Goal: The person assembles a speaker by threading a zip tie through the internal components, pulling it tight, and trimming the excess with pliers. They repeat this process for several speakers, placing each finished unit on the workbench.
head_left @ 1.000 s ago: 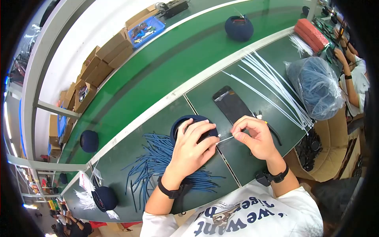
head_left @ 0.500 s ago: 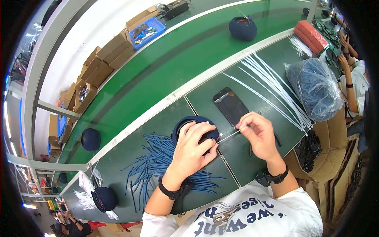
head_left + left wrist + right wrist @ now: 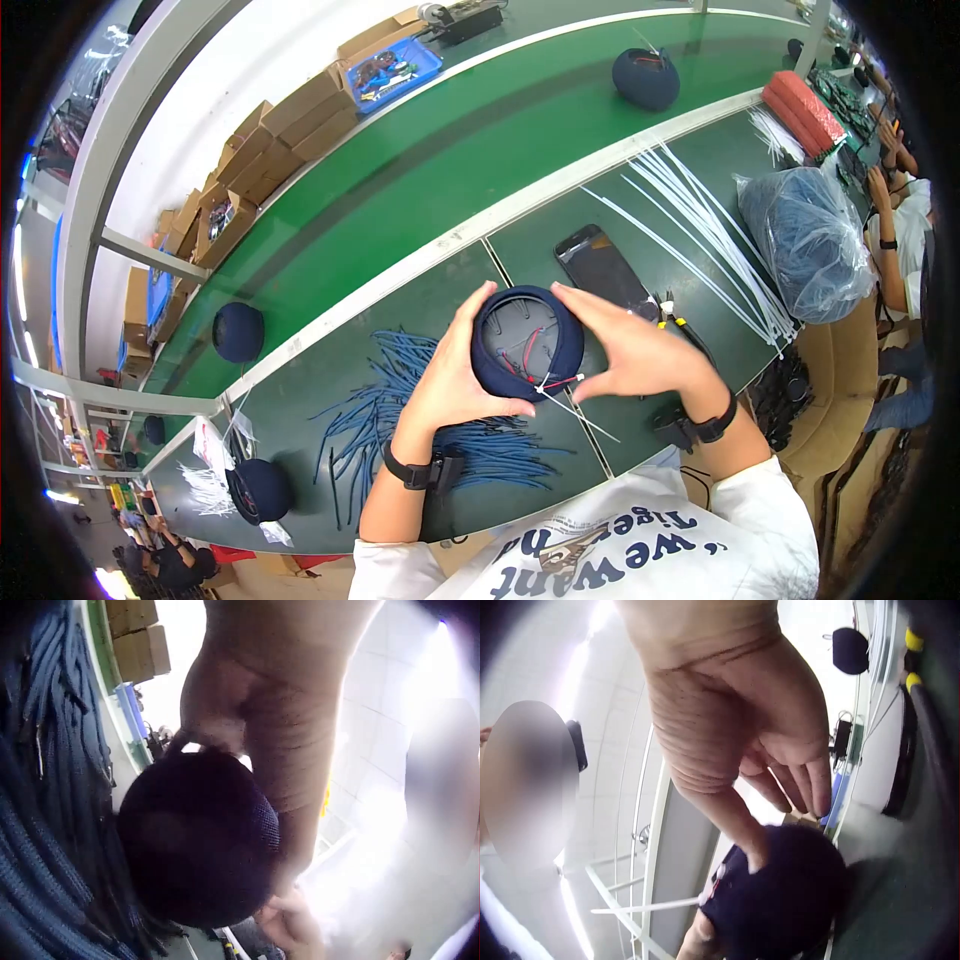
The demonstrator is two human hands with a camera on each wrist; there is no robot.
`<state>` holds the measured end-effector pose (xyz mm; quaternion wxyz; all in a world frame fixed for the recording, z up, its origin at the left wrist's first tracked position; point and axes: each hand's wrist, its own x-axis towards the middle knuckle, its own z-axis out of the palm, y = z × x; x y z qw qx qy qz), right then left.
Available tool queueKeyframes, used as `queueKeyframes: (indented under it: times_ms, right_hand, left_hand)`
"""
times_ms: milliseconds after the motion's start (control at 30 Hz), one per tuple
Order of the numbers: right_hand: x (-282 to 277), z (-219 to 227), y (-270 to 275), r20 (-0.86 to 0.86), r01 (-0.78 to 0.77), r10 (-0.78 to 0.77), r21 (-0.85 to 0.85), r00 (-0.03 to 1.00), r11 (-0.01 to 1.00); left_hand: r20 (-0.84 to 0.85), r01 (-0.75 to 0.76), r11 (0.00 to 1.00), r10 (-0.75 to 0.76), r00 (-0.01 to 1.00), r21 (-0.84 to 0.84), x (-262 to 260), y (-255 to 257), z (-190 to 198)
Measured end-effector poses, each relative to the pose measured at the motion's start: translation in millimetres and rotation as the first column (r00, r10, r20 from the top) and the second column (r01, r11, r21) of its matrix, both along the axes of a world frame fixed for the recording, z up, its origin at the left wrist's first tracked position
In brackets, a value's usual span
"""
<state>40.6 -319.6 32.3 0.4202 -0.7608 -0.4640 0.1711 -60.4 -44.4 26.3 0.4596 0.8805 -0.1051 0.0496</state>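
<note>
Both hands hold a round, navy fabric-covered shell point(image 3: 575, 340) between them over the table. Its opening faces up in the head view, showing a grey inside with red wires point(image 3: 530, 350). A white cable tie point(image 3: 590, 420) is fastened at the front of its rim, its long tail sticking out to the lower right. My left hand point(image 3: 455, 375) cups the left side, thumb along the front. At the right, my right hand point(image 3: 640, 350) spans the shell, fingertips at the back rim and thumb near the front. In the right wrist view, that thumb lies against the shell point(image 3: 780, 892).
A pile of blue cords point(image 3: 375, 420) lies left of the hands. Behind the right hand are a phone point(image 3: 600, 265) and yellow-marked pliers point(image 3: 670, 310). Farther right lie long white cable ties point(image 3: 710, 240) and a plastic bag point(image 3: 805, 240). Another navy shell point(image 3: 262, 490) stands at the left.
The right hand has let go of the cable tie it was pulling and moved to the shell's right side. The left hand has shifted from over the opening to the left side, uncovering the inside.
</note>
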Motion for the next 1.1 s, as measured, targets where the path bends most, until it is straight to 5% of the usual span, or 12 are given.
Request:
queueKeyframes:
  times_ms: [233, 567, 667, 800, 833, 933, 1000, 1100]
  right_hand:
    - [-24, -17, 24, -0.068, 0.135, -0.135, -0.012, 0.988, 0.991]
    - [-23, -10, 20, -0.074, 0.101, -0.095, 0.081, 0.993, 0.992]
    - [-28, -6, 20, 0.149, 0.115, -0.103, -0.079, 0.984, 0.99]
    - [-24, 3, 16, 0.086, 0.069, -0.066, -0.031, 0.994, 0.997]
    - [-20, -1, 13, -0.083, 0.074, -0.066, 0.097, 0.994, 0.993]
    - [-7, -10, 9, -0.47, 0.161, 0.05, 0.398, 0.881, 0.903]
    - [-4, 10, 20, -0.23, 0.189, -0.131, 0.253, 0.964, 0.949]
    - [-18, 5, 46, 0.117, 0.279, -0.305, 0.198, 0.945, 0.94]
  left_hand:
    - [0.14, 0.053, 0.999, -0.051, 0.989, -0.007, 3, 1, -33]
    - [0.263, 0.068, 0.998, -0.062, 0.963, -0.014, 1, -1, -36]
    - [0.288, 0.097, 0.995, -0.088, 0.954, -0.017, 4, 2, -39]
    - [0.306, 0.106, 0.993, -0.114, 0.945, 0.043, 5, 4, -36]
    - [0.313, 0.1, 0.992, -0.12, 0.942, 0.08, 5, 5, -35]
    - [0.302, 0.064, 0.978, -0.002, 0.953, -0.197, 3, -7, -34]
    - [0.239, 0.042, 0.995, -0.019, 0.971, -0.091, 3, -12, -13]
    - [0.273, 0.061, 0.998, -0.062, 0.96, 0.011, 6, -13, -12]
